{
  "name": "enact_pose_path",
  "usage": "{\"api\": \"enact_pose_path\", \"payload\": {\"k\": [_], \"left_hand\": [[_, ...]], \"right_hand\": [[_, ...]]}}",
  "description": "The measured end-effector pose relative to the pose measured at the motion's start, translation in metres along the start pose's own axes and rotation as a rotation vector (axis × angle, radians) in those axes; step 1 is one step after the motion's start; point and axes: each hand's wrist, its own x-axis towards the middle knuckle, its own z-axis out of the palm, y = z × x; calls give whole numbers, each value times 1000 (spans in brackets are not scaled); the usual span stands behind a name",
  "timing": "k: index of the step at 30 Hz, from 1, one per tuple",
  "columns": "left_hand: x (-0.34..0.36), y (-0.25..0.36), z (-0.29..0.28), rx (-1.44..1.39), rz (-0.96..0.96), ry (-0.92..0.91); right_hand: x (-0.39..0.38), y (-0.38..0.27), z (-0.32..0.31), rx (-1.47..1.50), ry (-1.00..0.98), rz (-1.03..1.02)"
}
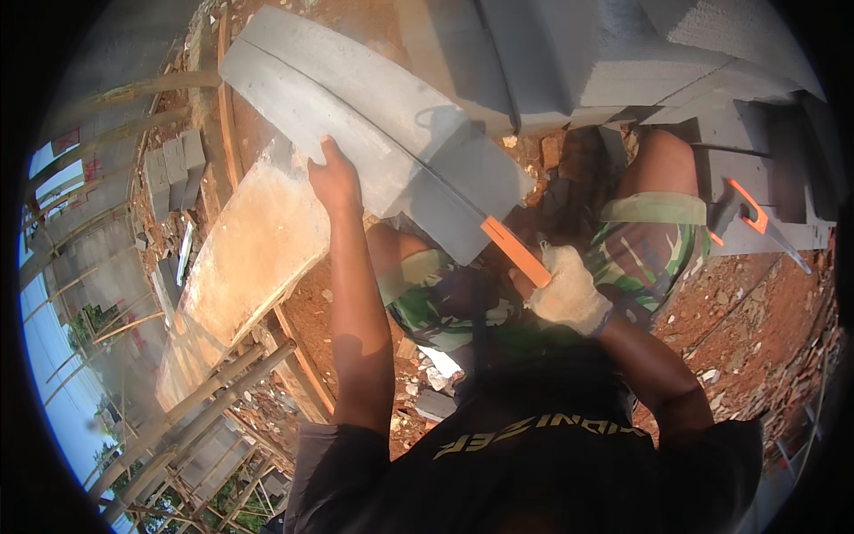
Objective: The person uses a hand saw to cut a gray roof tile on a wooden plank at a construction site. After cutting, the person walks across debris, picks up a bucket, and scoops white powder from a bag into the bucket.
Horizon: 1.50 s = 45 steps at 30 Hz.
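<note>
A long pale grey lightweight concrete block [382,169] lies slantwise in front of me, its near end by my knees. My bare left hand [336,182] holds its left edge, one digit lying on top and the other fingers mostly hidden. In my right hand [569,289], covered by a cream work glove, is the orange handle of a handsaw [516,252]. The saw's dark, thin blade runs along a lengthwise line on the block; how deep it sits I cannot tell.
A dusty wooden board [253,240] slopes at the left beside timber poles [200,383]. Large grey blocks [658,71] are stacked at the far right. A second orange-handled saw [756,218] rests near them. Rubble and reddish soil [738,311] cover the ground.
</note>
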Motion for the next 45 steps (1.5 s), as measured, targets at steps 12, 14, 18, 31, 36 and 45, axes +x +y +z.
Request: {"api": "enact_pose_path", "payload": {"k": [12,14,18,31,36,45], "left_hand": [[-2,4,-6,-67,5,-110],[-2,4,-6,-48,-8,-111],[-5,10,-7,-10,-40,-76],[-2,7,-5,-101,56,-142],[-6,5,-1,-32,14,2],[0,3,-2,-97,22,-81]], "right_hand": [[11,-4,-6,-205,-204,3],[40,-10,10,-371,-151,-20],[31,-2,5,-277,-121,-60],[20,-11,-8,-474,-240,142],[14,13,-12,-351,-239,-68],[12,22,-11,-220,-205,-69]]}}
